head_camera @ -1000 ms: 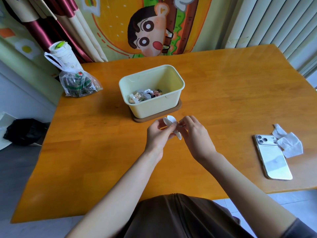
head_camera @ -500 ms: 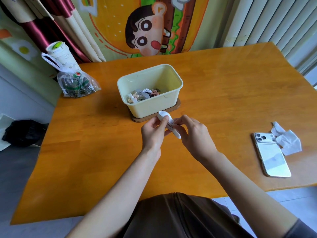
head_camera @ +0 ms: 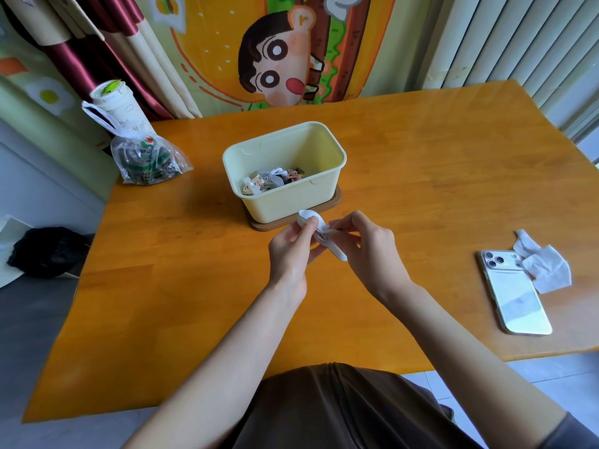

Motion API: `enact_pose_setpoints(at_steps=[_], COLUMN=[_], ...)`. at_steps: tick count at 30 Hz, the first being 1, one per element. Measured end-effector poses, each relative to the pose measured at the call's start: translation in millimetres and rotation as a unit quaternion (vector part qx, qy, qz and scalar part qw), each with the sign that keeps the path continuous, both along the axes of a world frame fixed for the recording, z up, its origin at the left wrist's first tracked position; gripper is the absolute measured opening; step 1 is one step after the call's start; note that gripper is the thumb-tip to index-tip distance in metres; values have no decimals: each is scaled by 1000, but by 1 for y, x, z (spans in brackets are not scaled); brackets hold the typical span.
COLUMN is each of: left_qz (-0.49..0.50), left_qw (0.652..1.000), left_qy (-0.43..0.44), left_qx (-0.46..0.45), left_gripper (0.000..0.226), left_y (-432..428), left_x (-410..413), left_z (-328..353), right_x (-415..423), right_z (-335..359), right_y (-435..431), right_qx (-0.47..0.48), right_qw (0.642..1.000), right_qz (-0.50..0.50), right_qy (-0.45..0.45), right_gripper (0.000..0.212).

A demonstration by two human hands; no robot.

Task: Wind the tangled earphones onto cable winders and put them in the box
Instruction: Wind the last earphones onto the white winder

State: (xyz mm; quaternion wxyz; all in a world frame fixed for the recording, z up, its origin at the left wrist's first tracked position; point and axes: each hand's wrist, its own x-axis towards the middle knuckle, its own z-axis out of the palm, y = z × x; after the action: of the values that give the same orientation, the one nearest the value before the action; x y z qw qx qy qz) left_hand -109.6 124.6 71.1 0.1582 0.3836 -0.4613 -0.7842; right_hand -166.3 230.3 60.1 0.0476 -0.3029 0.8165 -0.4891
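A white cable winder with white earphone cable wrapped round its middle is held above the table, just in front of the box. My left hand grips its upper end between thumb and fingers. My right hand pinches the cable at the winder's middle. The pale yellow box stands on a brown lid behind the hands and holds several wound earphones and winders on its floor.
A white phone lies face down at the right with a crumpled tissue beside it. A clear plastic bag and a white cup stand at the far left of the wooden table.
Both hands have lifted the winder slightly toward the box and turned it; the right fingers have shifted along the cable at its middle.
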Motion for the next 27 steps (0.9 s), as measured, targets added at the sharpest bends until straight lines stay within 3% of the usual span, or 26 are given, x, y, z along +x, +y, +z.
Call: enact_pose_setpoints(at_steps=[6,13,18,23,27], left_qz=[-47,-27,-21,-3,10], left_qw=[999,999,999,998,999], left_qy=[4,15,28,42,50], left_qx=[13,21,28,37,20], left_gripper=[6,6,7,13,17], left_y=[3,5,9,13,16], left_x=[1,-2,-2,-2,-3], left_z=[0,2,4,5,5], right_x=[0,2,0,1,2], right_z=[0,2,6,7,11], right_y=[4,1,1,1,0], right_qx=[16,-56,-50,-33,-30], right_qw=[996,997,997,997,996], right_qz=[-4,-49,-51,-34,-21], right_qy=[85,-17,-7,60,84], right_gripper=[18,12,14,20,13])
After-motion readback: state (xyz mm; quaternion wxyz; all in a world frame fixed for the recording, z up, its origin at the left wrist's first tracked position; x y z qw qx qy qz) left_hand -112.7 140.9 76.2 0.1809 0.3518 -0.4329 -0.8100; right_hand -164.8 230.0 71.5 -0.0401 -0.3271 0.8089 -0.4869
